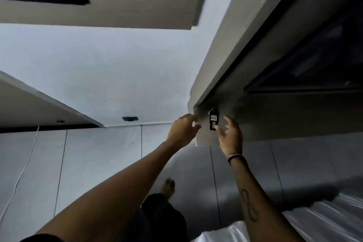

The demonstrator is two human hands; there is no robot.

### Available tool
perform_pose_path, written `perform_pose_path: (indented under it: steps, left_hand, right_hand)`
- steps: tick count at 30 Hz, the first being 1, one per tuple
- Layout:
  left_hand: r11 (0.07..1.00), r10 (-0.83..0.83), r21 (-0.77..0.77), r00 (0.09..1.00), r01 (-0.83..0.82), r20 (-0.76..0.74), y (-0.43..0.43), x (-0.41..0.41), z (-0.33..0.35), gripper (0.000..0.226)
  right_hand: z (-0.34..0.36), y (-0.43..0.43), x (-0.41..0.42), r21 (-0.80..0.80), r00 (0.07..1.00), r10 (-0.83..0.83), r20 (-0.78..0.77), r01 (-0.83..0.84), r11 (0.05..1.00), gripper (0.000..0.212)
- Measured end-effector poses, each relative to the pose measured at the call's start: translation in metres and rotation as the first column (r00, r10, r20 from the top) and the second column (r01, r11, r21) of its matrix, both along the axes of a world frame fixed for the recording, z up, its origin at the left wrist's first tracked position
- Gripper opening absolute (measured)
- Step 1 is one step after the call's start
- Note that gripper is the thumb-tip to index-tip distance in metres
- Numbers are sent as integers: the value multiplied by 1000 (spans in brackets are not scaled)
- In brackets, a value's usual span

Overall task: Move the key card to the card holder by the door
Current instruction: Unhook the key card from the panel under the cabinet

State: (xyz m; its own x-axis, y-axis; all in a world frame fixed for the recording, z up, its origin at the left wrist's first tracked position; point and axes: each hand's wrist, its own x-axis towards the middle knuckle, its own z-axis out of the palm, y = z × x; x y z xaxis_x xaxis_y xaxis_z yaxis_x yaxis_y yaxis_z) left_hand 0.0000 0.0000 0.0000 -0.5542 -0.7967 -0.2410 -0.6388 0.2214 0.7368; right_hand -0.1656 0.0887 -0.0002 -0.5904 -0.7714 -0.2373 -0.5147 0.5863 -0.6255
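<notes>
So the key card is that small dark tag with a white sticker on it, sitting on a low grey-brown surface next to the tiled floor. It looks like it has a dark loop or fob attached, hard to tell exactly through the blur. Nobody's got hold of it yet.

Step-wise I'd say this is the pickup, right at the start. The card holder and the door aren't anywhere in view, so the carry comes after. Next move calls for a pinch on the tag's edges and a clean lift.

The right hand hovers just beside the card, fingers spread apart, tips nearly touching its lower end. The left hand reaches in from the other side, fingers loosely curled, holding nothing. Both arms are stretched out forward.
</notes>
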Motion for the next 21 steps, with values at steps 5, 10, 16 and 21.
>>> perform_pose_path:
  steps: [5,10,16,21]
  left_hand:
    - [997,70,32,998,-70,3,-9,-43,-22,20]
    - [989,142,49,990,-142,0,-17,-76,-45,27]
    - [934,322,169,947,-316,-10,-19,-97,-58,29]
    - [893,401,226,916,-389,-8,-19,-89,-61,26]
  right_hand:
    - [-22,-27,-24,58,997,-26,72,22,998,57]
    - [-40,-56,-36,52,995,-2,96,-3,999,48]
    - [-57,-69,-39,90,996,54,76,-60,994,37]
    - [-59,-65,-36,66,976,-64,210,51,997,27]
